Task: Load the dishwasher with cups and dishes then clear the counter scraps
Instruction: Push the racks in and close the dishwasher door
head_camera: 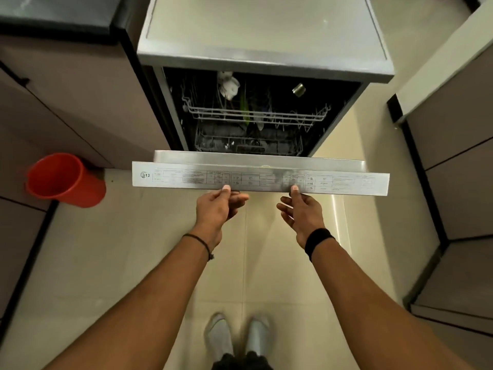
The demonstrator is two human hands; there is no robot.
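A round red plastic bucket (65,180) stands open end up on the glossy beige tiled floor (120,249) at nine o'clock, just beside a brown flat-fronted cabinet (66,102). A dark countertop (53,14) lies at eleven o'clock. Brown black-edged cabinet fronts (458,182) fill three o'clock.

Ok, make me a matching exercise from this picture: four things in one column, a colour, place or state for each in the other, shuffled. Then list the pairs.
Things
1. bucket
2. dishwasher door
3. wristband
4. upper rack

Descriptions
a. black, on the right wrist
b. red, on the floor to the left
c. white wire, inside the dishwasher
d. partly open, its edge pinched by the left hand and the right hand

Pairs: 1-b; 2-d; 3-a; 4-c
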